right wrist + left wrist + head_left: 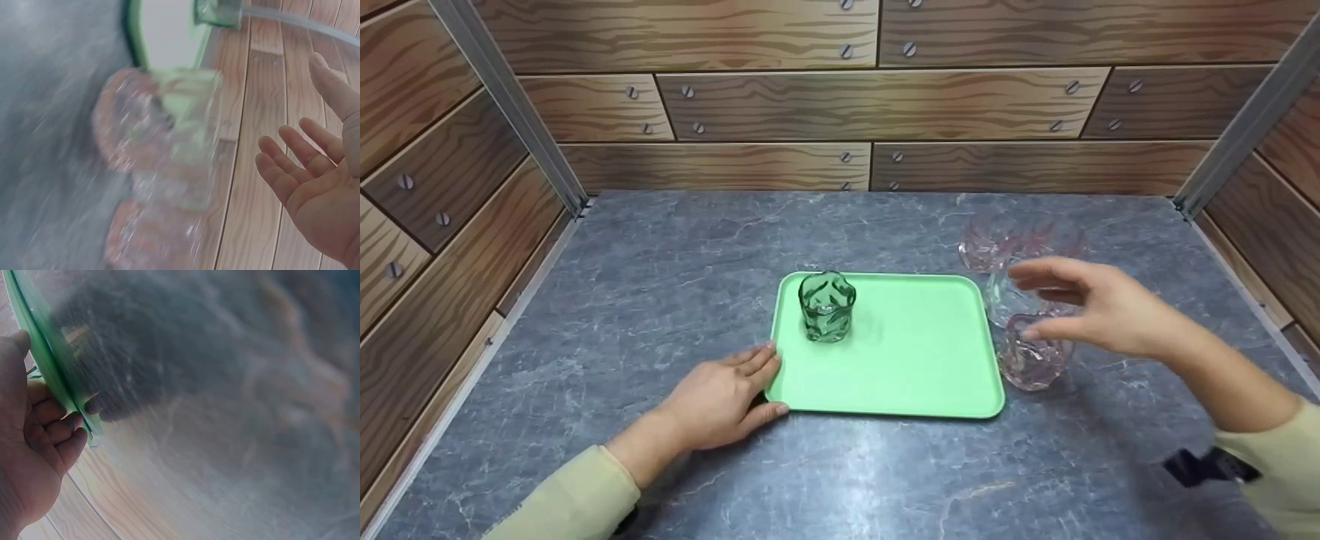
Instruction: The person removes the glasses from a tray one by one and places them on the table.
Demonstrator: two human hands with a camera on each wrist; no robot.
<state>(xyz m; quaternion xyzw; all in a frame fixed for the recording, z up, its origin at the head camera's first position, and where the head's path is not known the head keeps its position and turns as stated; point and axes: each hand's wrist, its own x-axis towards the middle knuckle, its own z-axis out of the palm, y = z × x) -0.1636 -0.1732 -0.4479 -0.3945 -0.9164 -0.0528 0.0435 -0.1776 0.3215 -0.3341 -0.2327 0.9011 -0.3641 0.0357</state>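
A light green tray (915,345) lies on the table, with a dark green wavy-walled glass (827,307) upright on its left part. My left hand (720,397) holds the tray's near left corner, fingers along the left side and thumb at the front edge. In the left wrist view the fingers (70,439) bend against the tray's edge (50,365). My right hand (1099,307) hovers over the glasses right of the tray, thumb and fingers apart and nothing between them. Below it stands a pinkish glass (1035,364), with a clear glass (1005,296) just behind, partly hidden.
More pink-tinted glasses (982,247) stand behind the clear one, beyond the tray's far right corner. Wood-patterned panels (885,105) wall the grey marbled table (675,262) on the back and both sides. The glasses look blurred in the right wrist view.
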